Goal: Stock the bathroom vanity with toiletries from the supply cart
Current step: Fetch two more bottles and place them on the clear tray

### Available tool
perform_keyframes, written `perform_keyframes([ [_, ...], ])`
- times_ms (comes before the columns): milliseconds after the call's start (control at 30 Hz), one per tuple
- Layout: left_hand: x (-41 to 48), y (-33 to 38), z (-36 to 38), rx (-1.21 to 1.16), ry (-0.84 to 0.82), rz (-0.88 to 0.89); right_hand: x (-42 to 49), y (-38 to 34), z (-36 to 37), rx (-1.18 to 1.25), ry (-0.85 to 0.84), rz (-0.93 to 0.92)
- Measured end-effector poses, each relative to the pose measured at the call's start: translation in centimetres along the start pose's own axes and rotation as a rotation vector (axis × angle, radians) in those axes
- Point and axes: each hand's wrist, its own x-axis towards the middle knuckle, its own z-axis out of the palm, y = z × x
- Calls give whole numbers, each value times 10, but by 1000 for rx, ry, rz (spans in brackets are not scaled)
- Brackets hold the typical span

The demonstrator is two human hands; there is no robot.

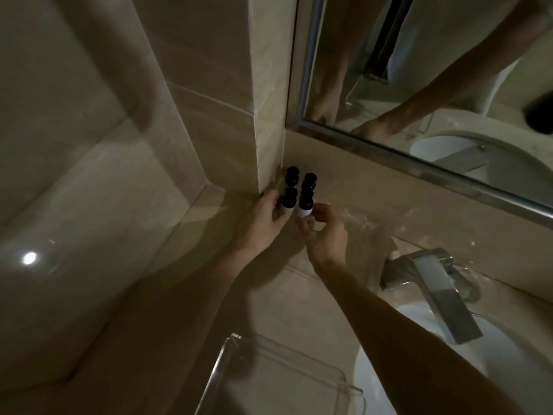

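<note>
Several small toiletry bottles with black caps stand upright in two short rows in the back corner of the vanity top, against the tiled pillar. My left hand has its fingers curled around the near left bottle. My right hand pinches the base of the near right bottle between thumb and fingers. The light is dim.
A chrome faucet juts over the white sink basin at right. A clear acrylic tray sits at the near edge. A framed mirror hangs behind and reflects my arms. Tiled walls close the left.
</note>
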Motion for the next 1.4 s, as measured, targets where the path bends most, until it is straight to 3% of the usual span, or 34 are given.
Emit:
perform_keyframes([
  [367, 5, -17, 4, -49, 7, -4, 4, 13, 11, -97, 83, -68],
  [967, -4, -8, 14, 40, 242, 16, 10, 21, 18, -142, 119, -119],
  [1400, -4, -10, 15, 75, 205, -6, 9, 17, 19, -220, 134, -133],
])
